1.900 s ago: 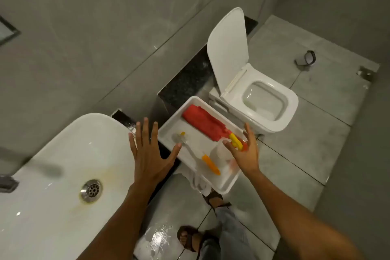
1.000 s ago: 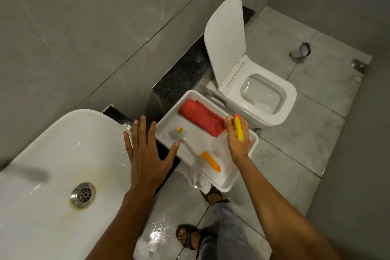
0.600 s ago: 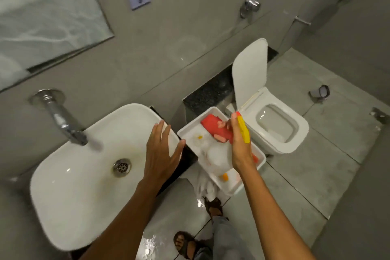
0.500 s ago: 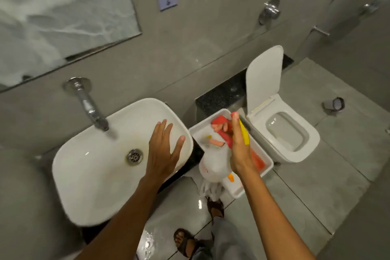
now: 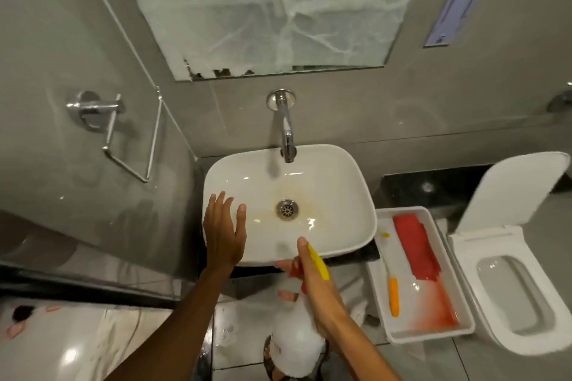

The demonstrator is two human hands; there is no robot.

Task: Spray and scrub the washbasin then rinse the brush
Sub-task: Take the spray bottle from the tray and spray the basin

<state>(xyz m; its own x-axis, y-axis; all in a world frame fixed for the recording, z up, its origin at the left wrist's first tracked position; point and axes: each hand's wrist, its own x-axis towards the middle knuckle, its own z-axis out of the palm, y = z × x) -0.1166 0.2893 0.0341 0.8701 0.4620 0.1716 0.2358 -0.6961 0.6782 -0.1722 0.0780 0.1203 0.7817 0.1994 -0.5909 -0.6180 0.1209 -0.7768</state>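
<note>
The white ceramic washbasin (image 5: 340,195) sits on a dark surface under a chrome wall tap (image 5: 286,133), with yellowish staining ringing its metal drain (image 5: 287,209), likely the target. The right hand (image 5: 322,291) has its fingers wrapped around the neck of a translucent white spray bottle (image 5: 294,346), its yellow-and-red head aimed at the bowl, seemingly ready to spray. The left hand (image 5: 224,232) hovers flat and spread, empty, over the rim. The orange-handled brush (image 5: 392,284) waits in the white plastic tray (image 5: 433,335) beside a red cloth (image 5: 416,247).

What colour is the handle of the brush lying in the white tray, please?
Orange, on the brush in the tray; the head view shows it clearly.
</note>
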